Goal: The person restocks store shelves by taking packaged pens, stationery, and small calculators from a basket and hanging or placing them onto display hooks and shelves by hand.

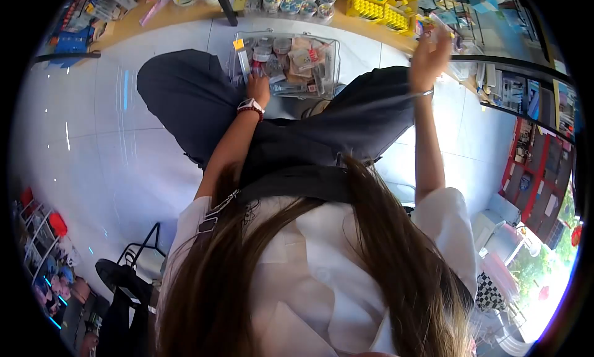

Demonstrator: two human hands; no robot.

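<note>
Between my knees stands a clear-sided wire basket [338, 63] full of small packets and round tubs. My left hand [258, 91] is at its near left corner, fingers curled. A slim pale strip [243, 60] with an orange top [238, 44] stands up just beyond those fingers. What they grip is hidden. My right hand [431, 57] is raised at the shelf edge on the right, fingers apart and partly bent, with nothing clearly held. Small colourful goods lie just behind it, beside a yellow tray of yellow items [377, 12].
A wooden shelf [204, 7] along the front carries round clear tubs [291, 3] and packets. A black post [224, 4] rises there. At right are a black rail [489, 59] and a red rack [535, 165]. A black stool [117, 273] stands at lower left.
</note>
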